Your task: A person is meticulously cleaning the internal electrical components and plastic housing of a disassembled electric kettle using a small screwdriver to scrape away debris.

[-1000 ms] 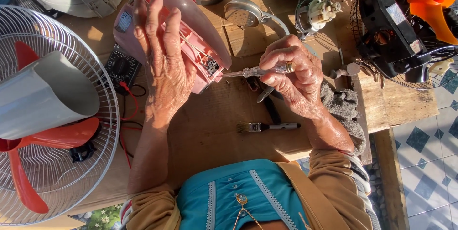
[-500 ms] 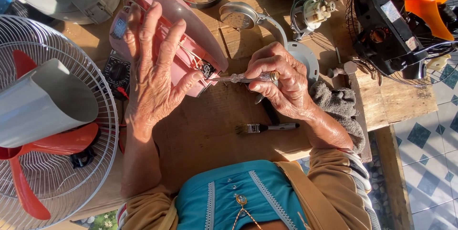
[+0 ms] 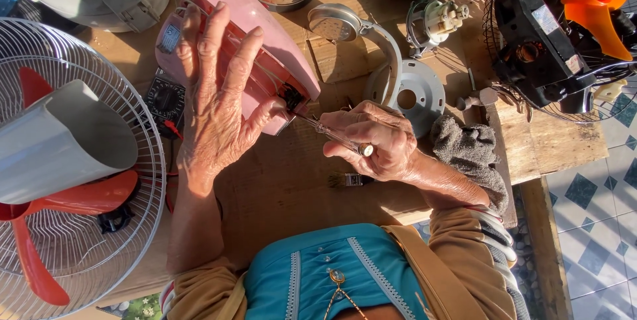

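Now left hand (image 3: 222,118) grips pink casing (image 3: 265,25) | right hand (image 3: 371,141) pinches screwdriver (image 3: 332,133) | fan (image 3: 73,161) beside

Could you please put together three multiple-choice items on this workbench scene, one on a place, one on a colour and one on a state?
1. Where does the grey rag lie?
A. beside the right wrist
B. inside the fan cage
C. under the pink appliance

2. What colour are the blades behind the white wire fan guard?
A. blue
B. red
C. white

3. How is the pink appliance held?
A. lying untouched
B. gripped by the left hand while the right hand puts a metal tool to its open end
C. hanging from a hook

Key: 1 A, the rag lies against that wrist; 2 B, red blades show through the wires; 3 B, the fingers wrap the casing and the tool tip meets it.
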